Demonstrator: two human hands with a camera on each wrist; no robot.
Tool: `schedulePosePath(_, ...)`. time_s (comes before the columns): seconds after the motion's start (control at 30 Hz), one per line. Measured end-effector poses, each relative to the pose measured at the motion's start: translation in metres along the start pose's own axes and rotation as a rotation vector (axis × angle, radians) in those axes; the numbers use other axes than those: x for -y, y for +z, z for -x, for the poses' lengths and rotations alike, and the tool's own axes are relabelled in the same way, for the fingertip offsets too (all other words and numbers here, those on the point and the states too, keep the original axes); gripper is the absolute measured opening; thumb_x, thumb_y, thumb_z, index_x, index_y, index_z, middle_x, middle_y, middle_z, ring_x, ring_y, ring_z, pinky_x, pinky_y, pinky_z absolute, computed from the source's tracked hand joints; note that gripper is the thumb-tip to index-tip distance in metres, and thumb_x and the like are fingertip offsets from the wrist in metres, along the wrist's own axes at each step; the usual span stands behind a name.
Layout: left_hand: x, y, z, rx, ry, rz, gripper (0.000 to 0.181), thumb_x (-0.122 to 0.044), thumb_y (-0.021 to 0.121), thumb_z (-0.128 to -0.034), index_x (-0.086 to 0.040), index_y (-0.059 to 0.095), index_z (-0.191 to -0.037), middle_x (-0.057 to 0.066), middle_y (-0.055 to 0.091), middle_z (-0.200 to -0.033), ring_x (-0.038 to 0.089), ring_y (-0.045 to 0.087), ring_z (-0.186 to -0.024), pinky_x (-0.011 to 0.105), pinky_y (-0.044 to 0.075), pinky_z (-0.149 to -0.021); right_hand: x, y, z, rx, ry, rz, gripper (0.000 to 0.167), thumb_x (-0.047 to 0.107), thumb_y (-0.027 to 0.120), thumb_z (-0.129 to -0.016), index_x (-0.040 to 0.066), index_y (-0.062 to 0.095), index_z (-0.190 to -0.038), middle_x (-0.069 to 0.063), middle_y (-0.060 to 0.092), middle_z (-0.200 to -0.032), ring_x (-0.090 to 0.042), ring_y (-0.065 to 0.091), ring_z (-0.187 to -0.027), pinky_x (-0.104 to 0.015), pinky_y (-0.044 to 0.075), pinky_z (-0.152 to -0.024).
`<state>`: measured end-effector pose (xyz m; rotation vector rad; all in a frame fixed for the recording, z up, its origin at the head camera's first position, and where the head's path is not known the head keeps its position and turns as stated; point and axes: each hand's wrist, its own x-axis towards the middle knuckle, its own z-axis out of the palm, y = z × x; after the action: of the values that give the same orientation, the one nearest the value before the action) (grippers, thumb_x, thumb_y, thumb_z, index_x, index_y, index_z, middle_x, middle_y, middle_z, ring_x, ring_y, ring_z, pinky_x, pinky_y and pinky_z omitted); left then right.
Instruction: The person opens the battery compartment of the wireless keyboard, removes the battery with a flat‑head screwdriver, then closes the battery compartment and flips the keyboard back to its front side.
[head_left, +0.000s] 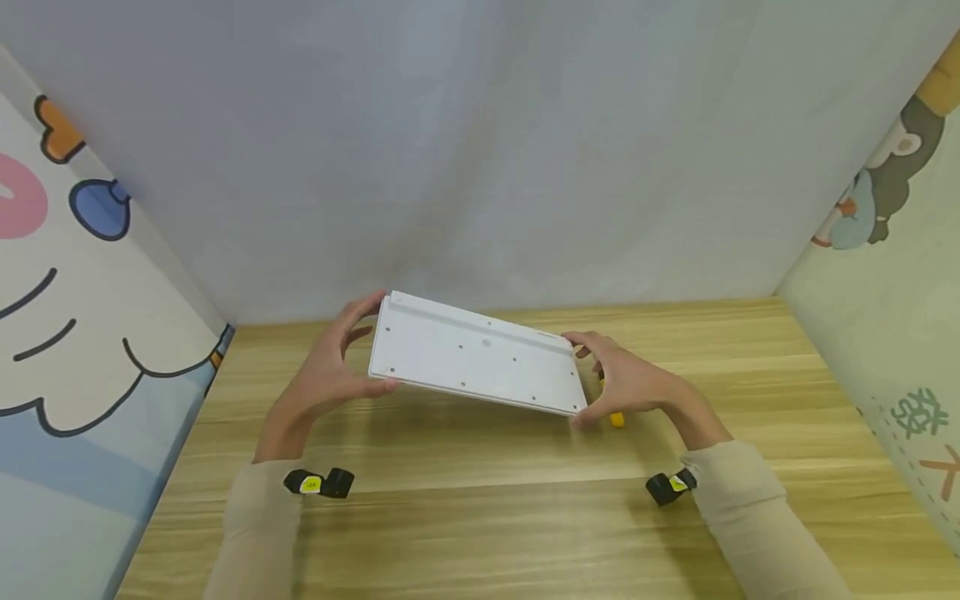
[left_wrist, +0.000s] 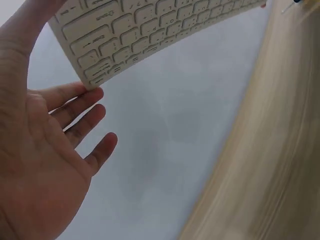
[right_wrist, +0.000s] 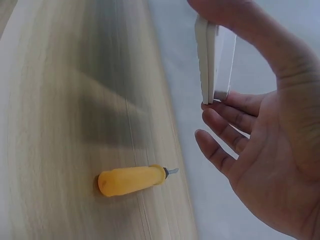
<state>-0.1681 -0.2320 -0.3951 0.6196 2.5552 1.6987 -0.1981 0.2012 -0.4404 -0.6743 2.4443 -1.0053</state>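
Observation:
A white keyboard (head_left: 483,354) is held up off the table, tilted, its screw-dotted underside facing the head camera. My left hand (head_left: 322,375) grips its left end, thumb at the near corner and fingers at the far one. My right hand (head_left: 633,379) holds the right end the same way, thumb and fingers on opposite long edges. Rows of white keys (left_wrist: 135,30) show in the left wrist view, turned down and away from me. Below the right hand lies a yellow-handled tool (right_wrist: 132,180) with a short metal tip, partly hidden by that hand in the head view.
The wood-grain table (head_left: 480,533) runs back to a plain grey-white wall (head_left: 480,167). Cartoon-printed panels stand at the left (head_left: 82,292) and the right (head_left: 885,333). Small black cameras (head_left: 322,483) are strapped at both wrists.

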Motion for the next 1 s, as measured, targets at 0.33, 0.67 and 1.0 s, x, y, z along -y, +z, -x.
schedulePosePath(0.33, 0.026, 0.0, 0.009, 0.09, -0.093, -0.126, 0.119, -0.02, 0.097, -0.066, -0.036, 0.026, -0.16, 0.004, 0.038, -0.162, 0.028, 0.032, -0.151, 0.062, 0.028, -0.124, -0.004, 0.0, -0.004, -0.01, -0.023, 0.067, 0.125, 0.04, 0.097, -0.063, 0.014, 0.023, -0.161, -0.014, 0.041, -0.151, -0.035, 0.042, -0.137, -0.051, 0.052, -0.098)
schedulePosePath(0.67, 0.043, 0.008, 0.013, 0.149, -0.155, -0.199, 0.123, -0.028, 0.098, -0.0649, -0.024, 0.024, -0.163, 0.008, 0.037, -0.16, 0.036, 0.032, -0.149, 0.063, 0.027, -0.124, -0.005, 0.0, -0.007, -0.039, -0.029, 0.192, 0.128, 0.045, 0.097, -0.059, 0.009, 0.026, -0.159, -0.012, 0.042, -0.154, -0.034, 0.042, -0.135, -0.06, 0.045, -0.109)
schedulePosePath(1.0, 0.062, 0.017, 0.021, 0.187, -0.256, -0.242, 0.128, -0.039, 0.097, -0.0642, -0.025, 0.018, -0.164, 0.012, 0.029, -0.166, 0.041, 0.03, -0.151, 0.066, 0.03, -0.122, -0.001, 0.003, -0.008, -0.059, -0.025, 0.31, 0.128, 0.047, 0.097, -0.058, 0.006, 0.029, -0.158, -0.016, 0.042, -0.157, -0.041, 0.039, -0.141, -0.067, 0.036, -0.117)
